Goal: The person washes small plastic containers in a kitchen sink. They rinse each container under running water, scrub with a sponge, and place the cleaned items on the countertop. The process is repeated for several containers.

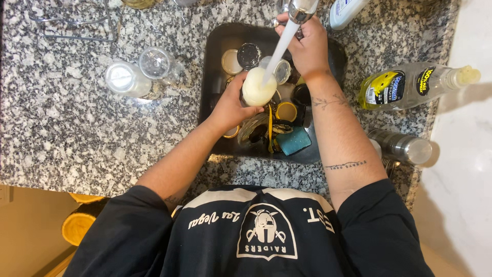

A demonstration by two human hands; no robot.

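My left hand (229,106) grips a glass jar (258,88) full of foamy white water, held over the dark sink (218,43) under a stream running from the metal tap (301,9). My right hand (307,46) reaches up and rests on the tap's base or handle, fingers curled around it. Below the jar the sink holds several jars, round lids (231,61) and a teal sponge (294,141).
Two clear glass jars (139,72) stand on the speckled granite counter left of the sink. A clear dish-soap bottle (410,86) lies on its side at right, with a steel cylinder (402,146) below it. A wire rack (72,20) sits at far left.
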